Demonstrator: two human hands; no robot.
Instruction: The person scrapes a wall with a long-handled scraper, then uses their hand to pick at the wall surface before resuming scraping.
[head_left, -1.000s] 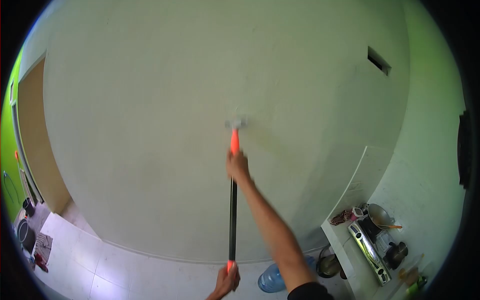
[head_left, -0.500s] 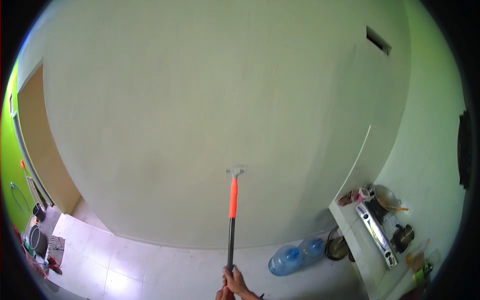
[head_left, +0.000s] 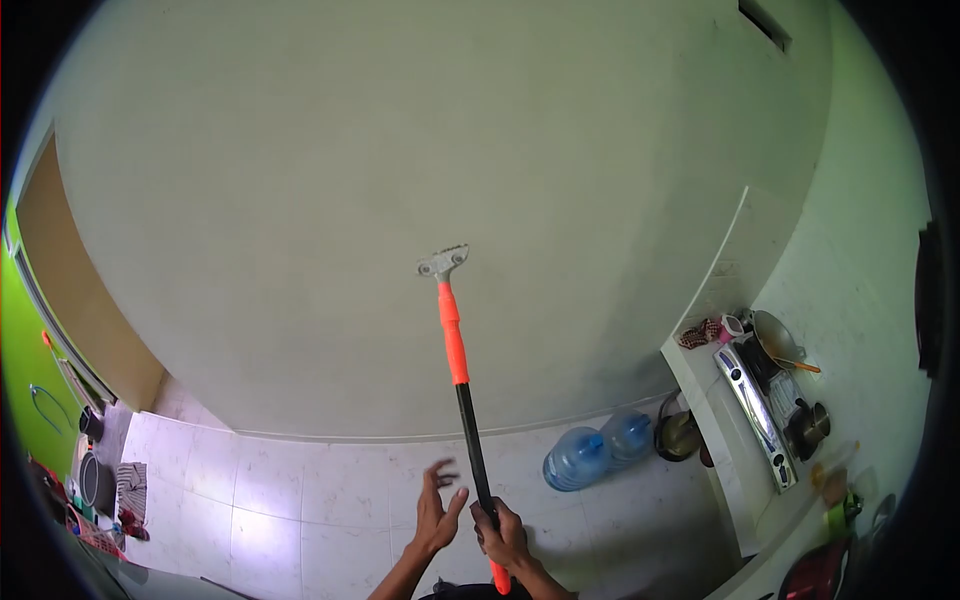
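A long-handled scraper (head_left: 453,335) with a grey metal head, an orange upper grip, a black shaft and an orange end slants up in front of the pale wall (head_left: 300,220). My right hand (head_left: 507,537) is closed around the lower black shaft, just above the orange end. To the left of the shaft, my left hand (head_left: 436,510) is open with fingers apart and slightly curled, holding nothing. The scraper's head seems to be in front of the wall; whether it touches cannot be told.
Two big blue water bottles (head_left: 577,458) stand on the tiled floor beside a counter (head_left: 690,385). On that counter are a gas stove (head_left: 752,415), a wok (head_left: 775,340) and a pot. A doorway (head_left: 85,280), buckets (head_left: 97,480) and a striped mat (head_left: 131,490) are at left.
My left hand has let go of the handle and opened to its left. The scraper's head has moved up and left in view, its shaft now leaning left. The camera view has tilted down.
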